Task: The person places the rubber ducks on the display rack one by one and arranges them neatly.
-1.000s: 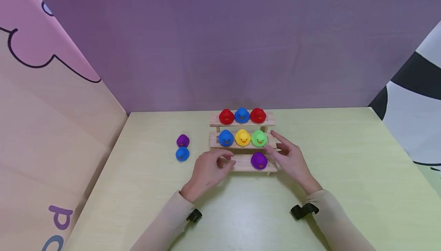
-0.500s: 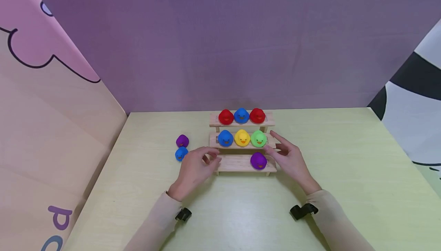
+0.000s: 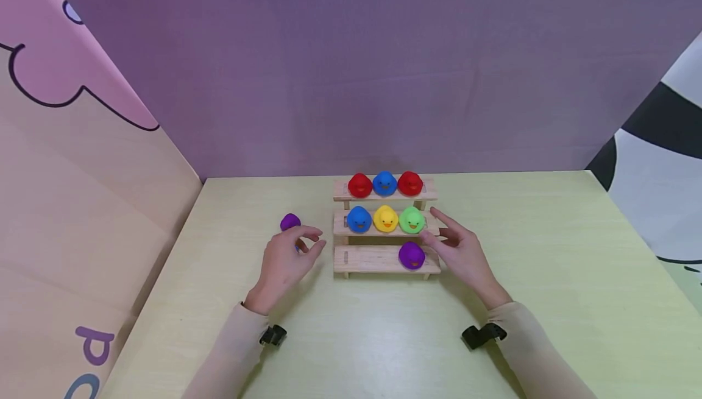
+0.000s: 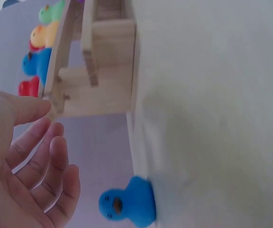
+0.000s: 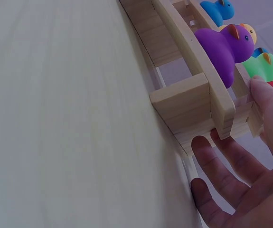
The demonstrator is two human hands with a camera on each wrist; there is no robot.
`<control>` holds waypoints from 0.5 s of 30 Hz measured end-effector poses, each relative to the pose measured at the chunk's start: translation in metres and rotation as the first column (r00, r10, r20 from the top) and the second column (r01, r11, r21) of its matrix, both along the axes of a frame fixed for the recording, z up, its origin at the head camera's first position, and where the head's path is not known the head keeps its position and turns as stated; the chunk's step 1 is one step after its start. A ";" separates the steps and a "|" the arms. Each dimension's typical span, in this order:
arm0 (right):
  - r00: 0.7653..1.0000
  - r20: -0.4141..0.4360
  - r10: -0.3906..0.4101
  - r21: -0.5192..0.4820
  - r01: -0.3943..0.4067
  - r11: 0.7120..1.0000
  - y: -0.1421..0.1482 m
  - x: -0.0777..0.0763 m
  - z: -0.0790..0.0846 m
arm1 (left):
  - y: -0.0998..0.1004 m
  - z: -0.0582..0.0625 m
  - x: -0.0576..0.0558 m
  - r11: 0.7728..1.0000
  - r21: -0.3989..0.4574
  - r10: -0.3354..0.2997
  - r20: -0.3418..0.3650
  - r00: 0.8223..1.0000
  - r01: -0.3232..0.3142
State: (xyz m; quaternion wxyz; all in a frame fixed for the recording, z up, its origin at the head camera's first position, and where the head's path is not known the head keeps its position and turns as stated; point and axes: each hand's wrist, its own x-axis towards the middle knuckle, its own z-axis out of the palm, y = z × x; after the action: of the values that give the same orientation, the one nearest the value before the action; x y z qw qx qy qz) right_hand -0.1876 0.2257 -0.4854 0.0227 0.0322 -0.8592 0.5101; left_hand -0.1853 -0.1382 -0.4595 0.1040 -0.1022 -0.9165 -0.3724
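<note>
A three-tier wooden stand (image 3: 362, 260) stands on the table, with a purple rubber duck (image 3: 411, 256) on its lowest shelf. My right hand (image 3: 463, 259) holds the stand's right end, thumb and index finger spanning the end of the middle shelf beside the green duck (image 3: 412, 220). In the right wrist view its other fingers lie loose by the stand's side. My left hand (image 3: 286, 266) hovers left of the stand, fingers loosely bent and holding nothing. A blue duck (image 4: 129, 203) is on the table just beyond it, mostly hidden by that hand in the head view.
Another purple duck (image 3: 290, 222) is on the table behind the left hand. Blue (image 3: 359, 220) and yellow (image 3: 386, 219) ducks share the middle shelf with the green one. Two red ducks flank a blue duck (image 3: 385, 184) on the top shelf. A purple backdrop (image 3: 351, 70) rises behind the table.
My left hand has moved left, away from the lowest shelf, and now overlaps the loose blue duck. The right hand has stayed at the stand's right end.
</note>
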 end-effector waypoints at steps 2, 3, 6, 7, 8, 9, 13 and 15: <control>1.000 0.000 0.000 0.001 0.000 1.000 0.000 0.000 0.000 | -0.006 0.001 -0.001 1.000 0.020 0.019 -0.007 1.000 -0.018; 1.000 0.001 0.000 0.003 0.000 1.000 0.000 0.000 0.000 | -0.008 0.002 -0.002 0.999 0.032 0.026 -0.010 1.000 -0.026; 1.000 0.003 0.001 0.001 -0.001 1.000 0.000 0.000 0.000 | -0.017 0.004 -0.004 0.997 0.066 0.047 -0.007 0.999 -0.047; 1.000 0.005 0.002 0.002 -0.002 1.000 0.000 0.000 0.000 | -0.020 0.004 -0.005 0.996 0.076 0.054 -0.005 0.999 -0.053; 1.000 0.006 0.001 0.002 -0.001 1.000 0.000 0.000 0.000 | -0.023 0.004 -0.005 0.994 0.086 0.061 -0.005 0.998 -0.060; 1.000 0.007 0.000 0.002 0.000 1.000 0.000 0.000 0.000 | -0.025 0.004 -0.006 0.994 0.092 0.067 -0.005 0.998 -0.066; 1.000 0.004 -0.004 0.005 0.004 1.000 0.000 0.000 0.000 | -0.034 0.002 -0.010 0.992 0.092 0.089 -0.007 0.996 -0.088; 1.000 0.004 -0.004 0.007 0.004 1.000 0.000 0.000 0.000 | -0.038 0.000 -0.011 0.993 0.075 0.097 0.003 0.995 -0.096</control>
State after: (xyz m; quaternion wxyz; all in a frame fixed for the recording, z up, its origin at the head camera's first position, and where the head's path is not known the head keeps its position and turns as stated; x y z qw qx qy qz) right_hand -0.1872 0.2256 -0.4858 0.0219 0.0297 -0.8611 0.5072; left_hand -0.1968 -0.1764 -0.4592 0.1259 -0.0539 -0.9058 -0.4010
